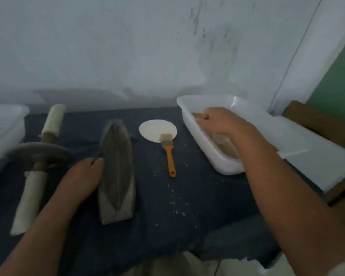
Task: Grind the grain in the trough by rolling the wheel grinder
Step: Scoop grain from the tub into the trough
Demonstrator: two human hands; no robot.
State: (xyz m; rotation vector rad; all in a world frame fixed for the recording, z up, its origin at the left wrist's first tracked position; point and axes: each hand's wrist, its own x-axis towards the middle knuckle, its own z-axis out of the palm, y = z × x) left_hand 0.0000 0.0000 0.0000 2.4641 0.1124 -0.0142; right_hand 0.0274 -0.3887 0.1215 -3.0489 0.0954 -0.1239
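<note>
A dark, boat-shaped metal trough [117,170] lies lengthwise on the dark blue cloth [187,226], and I see no grain inside it. My left hand [84,176] rests against its left side with the fingers relaxed. The wheel grinder [41,154], a grey disc on an axle with cloth-wrapped handles, lies to the left of the trough. My right hand [217,122] reaches into a white plastic tub [213,156] at the right, fingers curled down among brownish grain; what it holds is hidden.
A brush with an orange handle [168,154] lies right of the trough, its bristles on a round white disc [157,129]. Loose grains [177,204] are scattered on the cloth. Another white tub [2,126] stands at the far left. A wall rises behind.
</note>
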